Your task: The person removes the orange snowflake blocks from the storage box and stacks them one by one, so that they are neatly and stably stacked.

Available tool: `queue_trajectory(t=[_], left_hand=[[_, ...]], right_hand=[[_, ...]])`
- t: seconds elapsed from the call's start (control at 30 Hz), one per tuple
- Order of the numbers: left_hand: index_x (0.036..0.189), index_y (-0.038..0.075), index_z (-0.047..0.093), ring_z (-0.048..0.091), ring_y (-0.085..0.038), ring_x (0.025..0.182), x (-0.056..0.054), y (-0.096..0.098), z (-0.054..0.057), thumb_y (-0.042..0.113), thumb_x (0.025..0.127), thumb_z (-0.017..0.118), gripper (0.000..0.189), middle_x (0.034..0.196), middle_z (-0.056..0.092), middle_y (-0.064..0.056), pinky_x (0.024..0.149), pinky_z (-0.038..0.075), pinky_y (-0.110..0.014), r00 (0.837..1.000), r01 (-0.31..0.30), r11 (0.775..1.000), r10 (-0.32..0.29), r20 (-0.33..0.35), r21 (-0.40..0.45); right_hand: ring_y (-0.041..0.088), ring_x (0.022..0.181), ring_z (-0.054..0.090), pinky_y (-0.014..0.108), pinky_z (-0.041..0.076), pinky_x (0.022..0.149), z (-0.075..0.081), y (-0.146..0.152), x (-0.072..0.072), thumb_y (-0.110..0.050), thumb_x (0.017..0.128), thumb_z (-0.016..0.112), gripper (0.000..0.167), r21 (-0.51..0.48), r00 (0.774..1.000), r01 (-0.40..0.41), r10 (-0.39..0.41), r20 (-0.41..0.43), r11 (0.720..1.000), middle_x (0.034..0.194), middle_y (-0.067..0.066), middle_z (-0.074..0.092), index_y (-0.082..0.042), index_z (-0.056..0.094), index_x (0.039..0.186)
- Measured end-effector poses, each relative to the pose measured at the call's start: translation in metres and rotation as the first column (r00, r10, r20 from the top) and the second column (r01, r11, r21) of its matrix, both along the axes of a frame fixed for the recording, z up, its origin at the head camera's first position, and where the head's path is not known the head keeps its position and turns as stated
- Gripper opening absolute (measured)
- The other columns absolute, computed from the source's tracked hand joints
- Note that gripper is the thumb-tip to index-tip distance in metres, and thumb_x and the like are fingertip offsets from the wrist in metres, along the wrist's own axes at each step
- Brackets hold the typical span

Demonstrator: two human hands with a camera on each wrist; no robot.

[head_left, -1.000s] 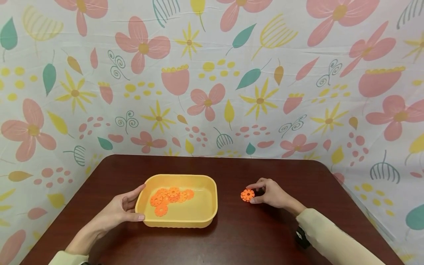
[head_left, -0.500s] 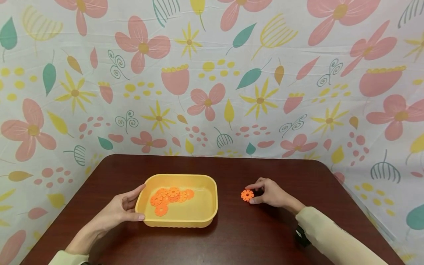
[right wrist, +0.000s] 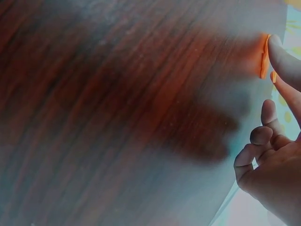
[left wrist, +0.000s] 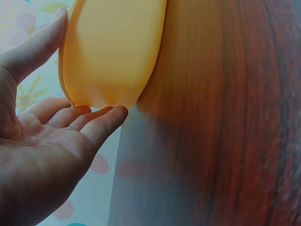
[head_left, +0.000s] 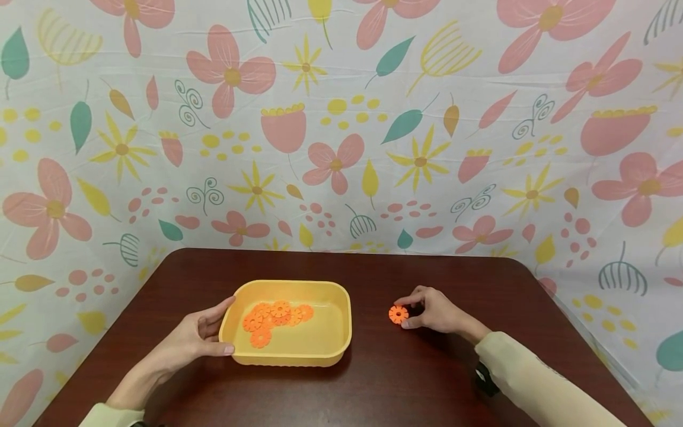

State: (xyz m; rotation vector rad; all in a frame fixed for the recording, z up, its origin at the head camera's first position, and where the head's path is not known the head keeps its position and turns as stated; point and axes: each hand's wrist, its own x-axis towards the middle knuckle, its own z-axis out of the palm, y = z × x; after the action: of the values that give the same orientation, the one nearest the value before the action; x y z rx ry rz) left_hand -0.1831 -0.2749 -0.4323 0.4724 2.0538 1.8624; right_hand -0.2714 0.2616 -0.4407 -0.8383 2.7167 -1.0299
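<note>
A yellow plastic tray [head_left: 324, 335] stands on the table, left of the middle. My left hand [head_left: 187, 344] holds its left end, with the thumb over the near corner of the rim and the index finger at the far corner. Several orange snowflake-shaped building discs [head_left: 280, 309] lie in the tray, mostly heaped on its left side. To the right of the tray my right hand [head_left: 439, 312] pinches one orange building disc [head_left: 398, 314] at its edge between thumb and index finger, close over the table. In the right wrist view this disc [right wrist: 265, 56] shows nearly edge-on beside the thumb.
The dark brown wooden table [head_left: 341, 397] has rounded far corners. A white cloth with printed flowers [head_left: 341, 207] hangs behind it and at both sides. A black band [head_left: 485, 379] shows under the right sleeve.
Both hands, the tray and the discs have stayed nearly where they were. The whole head view has shifted only very slightly.
</note>
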Motion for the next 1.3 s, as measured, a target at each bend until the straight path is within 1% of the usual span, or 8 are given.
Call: queue_trajectory(t=[0.23, 0.5, 0.83, 1.13, 1.3], left_hand=[[0.166, -0.006, 0.013, 0.051, -0.041, 0.139, 0.0001, 0.0003, -0.0001, -0.005, 0.091, 0.078, 0.098, 0.166, 0.019, -0.034, 0.096, 0.056, -0.038, 1.000, 0.001, 1.000, -0.001, 0.001, 0.004], [0.166, -0.006, 0.013, 0.052, -0.042, 0.138, 0.0006, 0.0004, -0.0002, -0.005, 0.092, 0.077, 0.098, 0.166, 0.019, -0.034, 0.096, 0.056, -0.039, 1.000, 0.005, 1.000, -0.005, 0.004, 0.006], [0.166, -0.005, 0.014, 0.049, -0.037, 0.141, 0.0000, -0.0003, -0.0004, -0.005, 0.091, 0.078, 0.098, 0.167, 0.018, -0.031, 0.097, 0.055, -0.036, 1.000, -0.002, 1.000, 0.002, -0.010, -0.004], [0.166, -0.004, 0.013, 0.049, -0.037, 0.142, 0.0004, -0.0011, -0.0013, -0.005, 0.092, 0.078, 0.099, 0.167, 0.017, -0.032, 0.097, 0.055, -0.036, 1.000, 0.001, 1.000, -0.001, -0.003, -0.002], [0.166, -0.004, 0.014, 0.047, -0.040, 0.142, 0.0003, -0.0002, -0.0007, -0.003, 0.092, 0.078, 0.098, 0.168, 0.018, -0.031, 0.097, 0.056, -0.036, 1.000, -0.005, 1.000, 0.005, -0.002, -0.013]], right_hand=[[0.025, 0.091, 0.054, 0.032, 0.046, 0.078, -0.0034, 0.0017, -0.0014, -0.022, 0.082, 0.094, 0.047, 0.010, 1.000, 0.007, -0.007, 0.000, 1.000, 0.100, 0.006, 0.063, -0.004, 0.079, 0.122], [0.026, 0.089, 0.053, 0.032, 0.045, 0.076, -0.0047, 0.0023, -0.0022, -0.022, 0.082, 0.094, 0.043, 0.008, 1.000, -0.004, 0.004, -0.005, 1.000, 0.099, 0.005, 0.062, -0.006, 0.081, 0.120], [0.024, 0.090, 0.054, 0.032, 0.045, 0.077, -0.0049, 0.0035, -0.0023, -0.022, 0.083, 0.093, 0.041, 0.019, 1.000, 0.011, -0.011, -0.009, 1.000, 0.100, 0.004, 0.062, -0.007, 0.081, 0.119], [0.026, 0.089, 0.053, 0.032, 0.045, 0.076, -0.0040, 0.0031, -0.0024, -0.021, 0.083, 0.092, 0.040, 0.009, 1.000, 0.009, -0.008, -0.013, 1.000, 0.100, 0.006, 0.062, -0.006, 0.081, 0.118], [0.025, 0.089, 0.052, 0.032, 0.045, 0.076, -0.0051, 0.0032, -0.0037, -0.021, 0.083, 0.092, 0.040, 0.010, 1.000, 0.018, -0.018, -0.012, 1.000, 0.100, 0.006, 0.062, -0.006, 0.081, 0.118]])
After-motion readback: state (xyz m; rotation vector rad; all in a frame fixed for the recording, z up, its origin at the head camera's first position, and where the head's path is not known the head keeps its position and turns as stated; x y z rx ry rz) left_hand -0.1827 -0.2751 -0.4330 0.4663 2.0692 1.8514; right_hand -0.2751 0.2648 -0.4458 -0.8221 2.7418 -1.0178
